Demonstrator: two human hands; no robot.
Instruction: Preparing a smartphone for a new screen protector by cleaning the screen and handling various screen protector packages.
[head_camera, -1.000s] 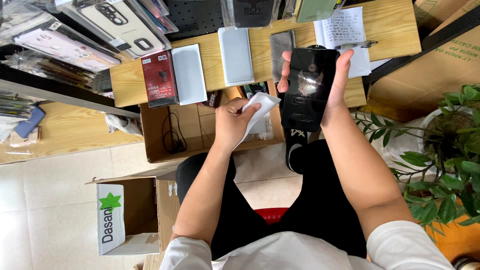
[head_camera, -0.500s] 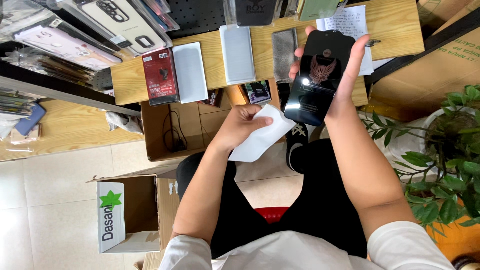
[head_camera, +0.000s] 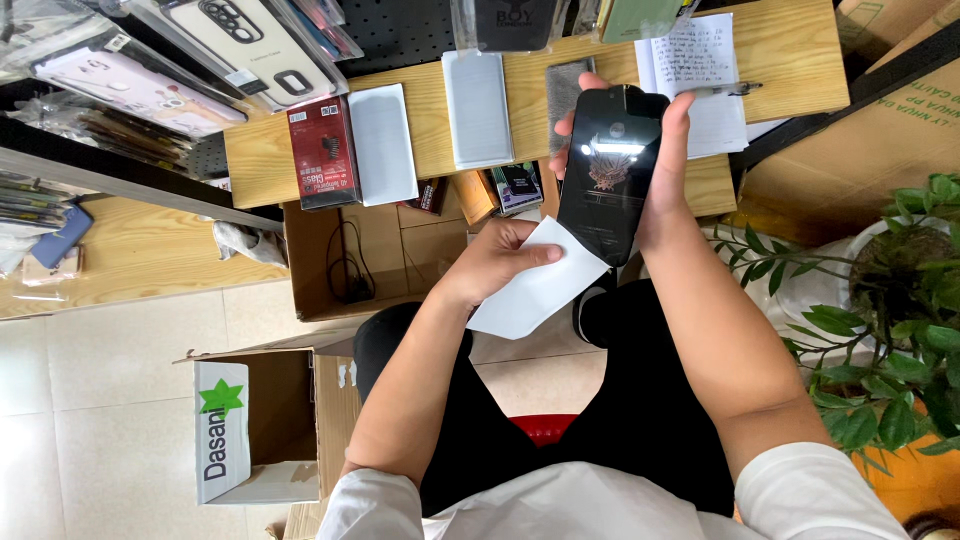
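Above lap: right hand (head_camera: 660, 180) grips black phone (head_camera: 612, 172) upright, fingers wrapped round edges; left hand (head_camera: 500, 262) pinches white cloth (head_camera: 540, 285) just below phone.

On the wooden worktop (head_camera: 780, 60) I see a red box (head_camera: 322, 152), two flat white packets (head_camera: 382, 143) lying beside it, and an open notebook (head_camera: 700, 75) with a pen (head_camera: 725, 89) across it. Below the worktop sits an open cardboard box (head_camera: 330, 265) with a dark cable inside. Another carton (head_camera: 255, 425), white-sided with a green star, stands on the tiled floor (head_camera: 100, 400). A potted plant (head_camera: 890, 300) is at the right.
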